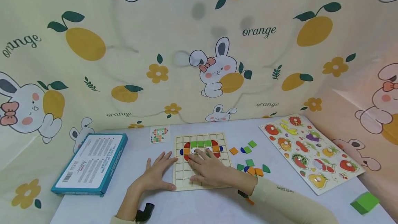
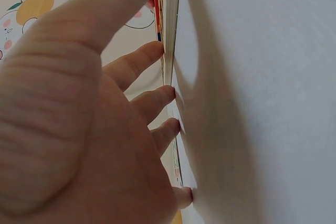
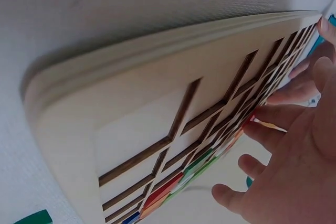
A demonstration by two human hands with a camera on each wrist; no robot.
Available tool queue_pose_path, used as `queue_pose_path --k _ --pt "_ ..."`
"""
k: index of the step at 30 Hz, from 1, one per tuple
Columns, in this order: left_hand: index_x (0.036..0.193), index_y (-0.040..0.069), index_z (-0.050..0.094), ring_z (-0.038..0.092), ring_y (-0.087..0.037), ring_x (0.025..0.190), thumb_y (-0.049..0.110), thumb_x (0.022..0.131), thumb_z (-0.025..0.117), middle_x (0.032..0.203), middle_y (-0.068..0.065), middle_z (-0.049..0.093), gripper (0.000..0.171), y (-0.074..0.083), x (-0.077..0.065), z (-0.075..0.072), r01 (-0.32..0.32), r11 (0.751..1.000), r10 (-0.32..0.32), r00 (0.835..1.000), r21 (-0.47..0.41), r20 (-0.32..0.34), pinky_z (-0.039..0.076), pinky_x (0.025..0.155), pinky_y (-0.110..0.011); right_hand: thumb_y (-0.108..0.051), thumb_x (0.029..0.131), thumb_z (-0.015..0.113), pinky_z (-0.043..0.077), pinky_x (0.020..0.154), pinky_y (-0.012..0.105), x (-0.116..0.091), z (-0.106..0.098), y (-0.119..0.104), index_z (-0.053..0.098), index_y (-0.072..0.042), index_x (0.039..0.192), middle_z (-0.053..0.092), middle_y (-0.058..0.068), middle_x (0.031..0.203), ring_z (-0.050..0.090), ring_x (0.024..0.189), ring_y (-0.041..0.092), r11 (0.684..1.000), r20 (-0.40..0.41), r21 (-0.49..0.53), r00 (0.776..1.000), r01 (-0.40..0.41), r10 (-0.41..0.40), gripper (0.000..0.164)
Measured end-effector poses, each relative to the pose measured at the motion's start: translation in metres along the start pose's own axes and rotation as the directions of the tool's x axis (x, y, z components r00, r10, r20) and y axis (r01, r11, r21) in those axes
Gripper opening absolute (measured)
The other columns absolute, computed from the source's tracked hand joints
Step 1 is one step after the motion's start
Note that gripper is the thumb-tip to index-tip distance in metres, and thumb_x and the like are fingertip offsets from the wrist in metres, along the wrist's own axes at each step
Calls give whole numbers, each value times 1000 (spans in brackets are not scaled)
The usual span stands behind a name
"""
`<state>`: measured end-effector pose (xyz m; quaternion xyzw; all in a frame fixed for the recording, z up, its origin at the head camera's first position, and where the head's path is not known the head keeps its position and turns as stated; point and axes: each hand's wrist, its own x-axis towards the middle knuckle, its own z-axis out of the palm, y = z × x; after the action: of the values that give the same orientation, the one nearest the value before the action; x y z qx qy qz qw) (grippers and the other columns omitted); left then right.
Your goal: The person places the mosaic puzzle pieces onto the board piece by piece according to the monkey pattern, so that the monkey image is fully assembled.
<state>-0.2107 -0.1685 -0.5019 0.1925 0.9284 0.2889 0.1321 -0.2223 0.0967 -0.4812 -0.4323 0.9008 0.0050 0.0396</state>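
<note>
A wooden grid board (image 1: 183, 179) lies on the white table, with red, green, orange, white and blue pieces set across its upper cells. My left hand (image 1: 157, 175) is spread at the board's left side, thumb and fingertips touching its edge; in the left wrist view the fingers (image 2: 149, 103) reach along that edge. Over the middle of the board is my right hand (image 1: 209, 169), its fingers extended onto the cells near the white pieces. In the right wrist view the right hand (image 3: 294, 150) has its fingers spread. Part of the pattern is hidden under it.
Loose coloured pieces (image 1: 249, 162) are scattered right of the board. A pattern card (image 1: 160, 134) lies behind it. A blue box (image 1: 90, 163) sits at left, a fruit puzzle board (image 1: 311, 151) at right, and a green block (image 1: 365, 203) near the right edge.
</note>
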Motion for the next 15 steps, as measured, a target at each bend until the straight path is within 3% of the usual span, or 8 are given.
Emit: queue_pose_path --k 9,15 --pt "150 16 46 8 -42 151 54 65 88 163 -14 24 102 0 0 -1 2 1000 -2 1000 -1 -2 -11 105 -78 -53 103 40 21 114 66 -1 0 1 40 -9 153 31 10 161 22 149 35 999 -13 47 1000 5 -5 66" --pt "149 17 46 8 -41 151 54 65 88 163 -14 25 102 0 1 1 6 1000 -6 1000 -1 -2 -10 105 -78 -49 103 46 18 115 67 -13 -1 7 45 -12 150 28 11 162 17 150 38 993 -34 112 999 -33 37 60"
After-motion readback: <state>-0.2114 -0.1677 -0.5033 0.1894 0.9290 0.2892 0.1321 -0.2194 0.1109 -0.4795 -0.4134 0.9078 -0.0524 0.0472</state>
